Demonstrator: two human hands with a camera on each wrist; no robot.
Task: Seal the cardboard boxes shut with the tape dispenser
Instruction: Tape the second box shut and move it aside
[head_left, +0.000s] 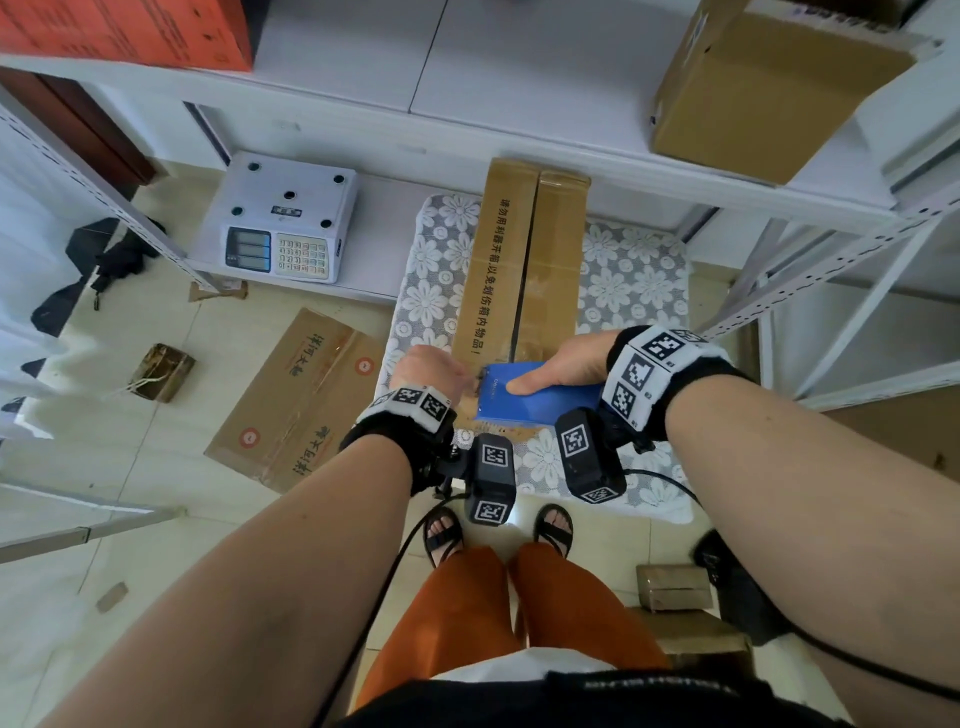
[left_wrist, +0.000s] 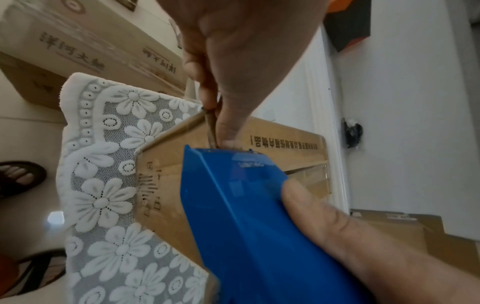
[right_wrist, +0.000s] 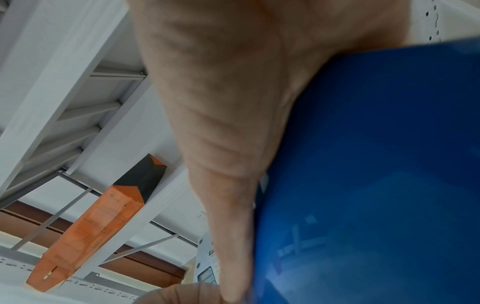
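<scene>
Box (head_left: 522, 270), long and narrow, is lying lengthwise on a lace-covered tabletop (head_left: 631, 283), running from 6 toward 12 o'clock in the head view, its 2 top flaps meeting along a dark centre seam. Black printed characters are running down its left flap.

A blue tape dispenser (head_left: 530, 392) is sitting at the near end of the box, at 6 o'clock of it, its front edge touching the cardboard by the seam. The right hand (head_left: 569, 364) is wrapping around the dispenser from 3 o'clock, thumb lying flat on its blue top and fingers curling over the far side; this grip is closed firmly on the tool. In the right wrist view the thumb is pressing along the blue shell (right_wrist: 376, 174).

The left hand (head_left: 428, 371) is sitting at 9 o'clock of the dispenser, on the box's near left corner. Its fingers (left_wrist: 226, 131) are bunching downward, thumb and forefinger pinching a brownish strip, probably tape, just ahead of the dispenser's front edge, against the box top (left_wrist: 280, 148).

A scale (head_left: 283, 223) is resting on a low shelf at 10 o'clock. A flat carton (head_left: 301, 400) is lying on the floor at 8 o'clock.
</scene>
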